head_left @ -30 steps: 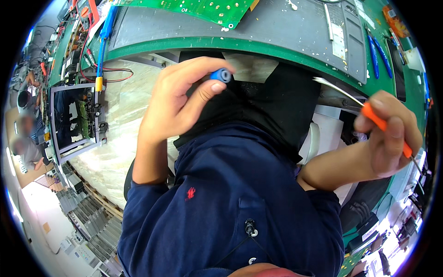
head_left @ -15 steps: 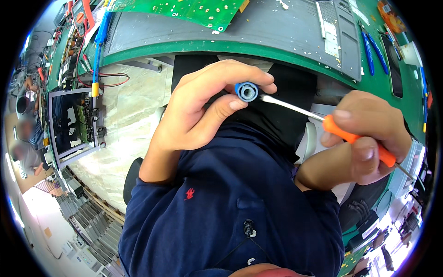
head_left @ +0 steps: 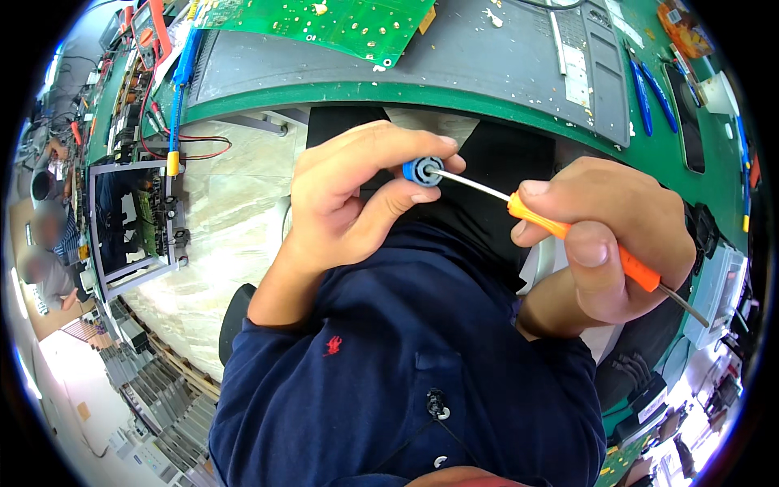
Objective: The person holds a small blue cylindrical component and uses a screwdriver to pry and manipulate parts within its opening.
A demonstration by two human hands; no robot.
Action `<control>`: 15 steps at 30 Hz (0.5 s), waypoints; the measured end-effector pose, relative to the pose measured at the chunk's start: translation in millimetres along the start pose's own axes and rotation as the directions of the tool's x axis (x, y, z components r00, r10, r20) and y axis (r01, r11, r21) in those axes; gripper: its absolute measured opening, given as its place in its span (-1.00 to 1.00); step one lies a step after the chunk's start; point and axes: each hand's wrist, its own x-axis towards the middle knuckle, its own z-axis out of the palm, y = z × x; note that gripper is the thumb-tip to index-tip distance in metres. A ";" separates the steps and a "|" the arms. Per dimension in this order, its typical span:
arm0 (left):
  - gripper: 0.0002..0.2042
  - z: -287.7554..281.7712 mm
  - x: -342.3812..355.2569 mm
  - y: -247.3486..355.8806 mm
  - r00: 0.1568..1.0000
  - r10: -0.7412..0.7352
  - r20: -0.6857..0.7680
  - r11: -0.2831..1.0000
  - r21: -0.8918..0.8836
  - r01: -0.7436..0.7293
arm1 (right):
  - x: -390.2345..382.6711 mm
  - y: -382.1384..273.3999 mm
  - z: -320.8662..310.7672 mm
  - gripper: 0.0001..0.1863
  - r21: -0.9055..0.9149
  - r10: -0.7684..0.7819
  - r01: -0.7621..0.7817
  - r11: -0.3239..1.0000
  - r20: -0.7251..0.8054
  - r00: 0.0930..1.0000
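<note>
My left hand (head_left: 329, 203) pinches a small blue cylindrical part (head_left: 411, 172) between thumb and fingertips, its ringed dark end turned toward me and to the right. In my right hand (head_left: 633, 219) is a screwdriver (head_left: 540, 217) with an orange handle. Its thin metal shaft points left, and the tip sits at the centre opening of the blue part; how deep it goes I cannot tell. A second length of metal rod sticks out of the handle's back end. Both hands are held over my lap, short of the bench edge.
On the green bench lies a grey mat (head_left: 479, 61) bearing a green circuit board (head_left: 349, 28). Blue-handled pliers (head_left: 649, 93) and a phone (head_left: 686, 114) are at the right. A blue cable with a yellow end (head_left: 173, 162) hangs at left; a metal frame (head_left: 130, 227) stands beyond.
The screwdriver has moved left, and its tip has gone from beside the blue part to its centre opening. My left hand has shifted slightly down and left.
</note>
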 end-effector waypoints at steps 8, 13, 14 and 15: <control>-0.73 -0.7 2.8 5.5 0.990 0.118 -0.072 0.976 0.191 -0.103 | 1.0 1.9 8.4 -0.71 0.070 0.011 -0.010 0.997 -0.014 1.000; -0.73 -0.9 2.0 3.3 0.983 0.168 -0.081 0.945 0.297 -0.137 | 2.2 5.3 14.4 -0.74 0.090 0.025 -0.021 0.996 -0.044 0.999; -0.74 -1.6 2.7 2.2 0.980 0.189 -0.068 0.933 0.322 -0.158 | 2.7 6.1 14.2 -0.74 0.087 0.020 -0.017 0.996 -0.034 0.999; -0.74 -1.7 3.0 2.8 0.981 0.188 -0.054 0.930 0.331 -0.160 | 3.0 6.3 13.5 -0.75 0.087 0.025 -0.023 0.996 -0.023 0.999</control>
